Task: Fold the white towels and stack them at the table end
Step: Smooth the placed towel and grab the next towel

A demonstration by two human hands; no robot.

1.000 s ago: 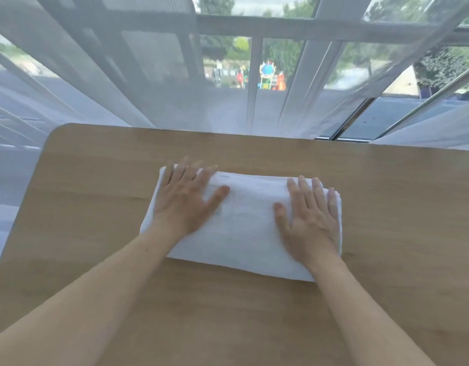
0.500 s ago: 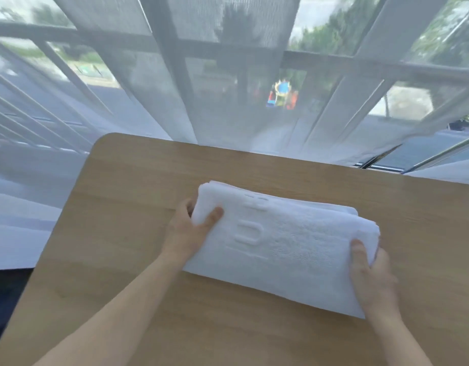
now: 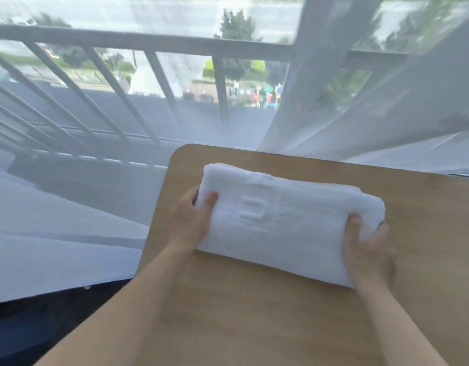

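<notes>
The thick folded white terry towel [image 3: 289,220] lies between both hands: the left hand [image 3: 191,220] grips its left end, the right hand [image 3: 368,249] its right end, near the wooden worktop [image 3: 254,313] corner.

A thick, folded white terry towel [image 3: 289,223] sits near the rounded far-left corner of the wooden table [image 3: 254,313]. The left hand [image 3: 189,223] grips the towel's left end, the right hand [image 3: 367,249] its right end. Sheer white curtains [image 3: 69,207] hang beyond the table.
</notes>
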